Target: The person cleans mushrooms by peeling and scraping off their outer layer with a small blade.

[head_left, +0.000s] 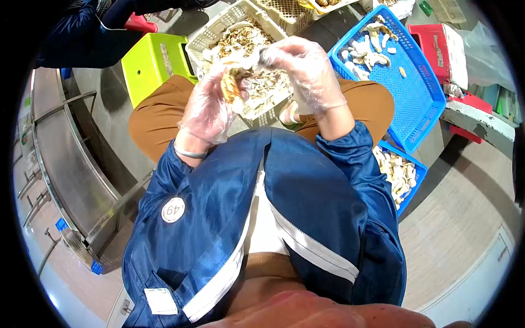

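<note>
My left hand (210,101), in a clear plastic glove, holds a brown and whitish mushroom (229,86) in its curled fingers. My right hand (307,71), gloved the same way, is closed with its fingertips close to the mushroom's top. Something small and dark shows at those fingertips; I cannot make out what it is. Below both hands stands a cream plastic basket (198,45), holding brown and pale mushroom pieces (243,41). To the right, a large blue basket (413,101) carries whitish mushroom pieces (367,52) at its far end.
A lime-green stool (158,63) stands left of the cream basket. Near my right elbow is a smaller blue basket (420,174) of pale pieces (398,174). A red stool (429,49) lies beyond the large basket. Metal racking (71,147) runs along the left. Another person's dark sleeve (71,35) shows upper left.
</note>
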